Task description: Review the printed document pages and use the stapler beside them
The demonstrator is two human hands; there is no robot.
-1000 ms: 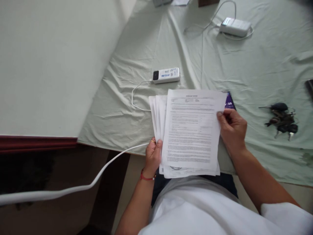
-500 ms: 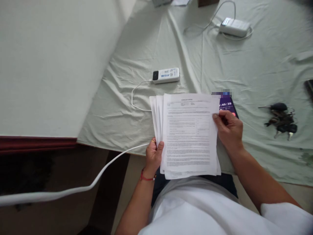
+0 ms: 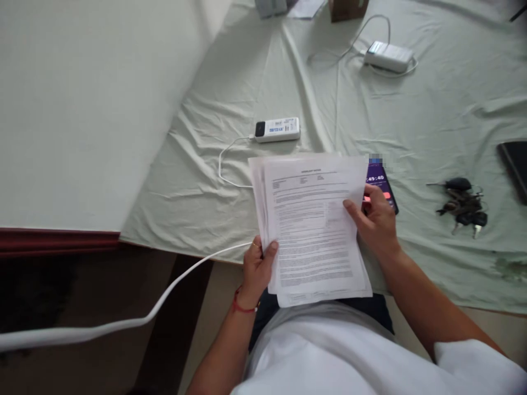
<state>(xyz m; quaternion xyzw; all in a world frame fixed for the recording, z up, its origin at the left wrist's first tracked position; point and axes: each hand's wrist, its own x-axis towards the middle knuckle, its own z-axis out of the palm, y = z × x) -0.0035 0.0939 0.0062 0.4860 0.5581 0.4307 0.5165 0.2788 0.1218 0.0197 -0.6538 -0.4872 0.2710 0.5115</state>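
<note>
Several printed paper sheets (image 3: 313, 241) are held up in a loose stack over my lap, at the table's near edge. My left hand (image 3: 259, 263) grips their left edge, thumb on top and fingers behind. My right hand (image 3: 374, 216) pinches the right side of the stack, its thumb lying on the top page's print. That top page carries a heading and dense lines of text. Just beyond my right hand lies a phone (image 3: 381, 184) with a purple timer screen, partly covered by the papers and my fingers.
A white power bank (image 3: 278, 130) with a cable lies ahead of the papers. Another white device (image 3: 389, 56) with a cable is farther back. To the right are a bunch of keys (image 3: 463, 206) and a dark wallet-like object (image 3: 514, 167). A box (image 3: 348, 10) stands at the back.
My right hand has shifted left and inward, its thumb now farther onto the top page. The top sheet looks slightly tilted and bent. My left hand keeps its grip.
</note>
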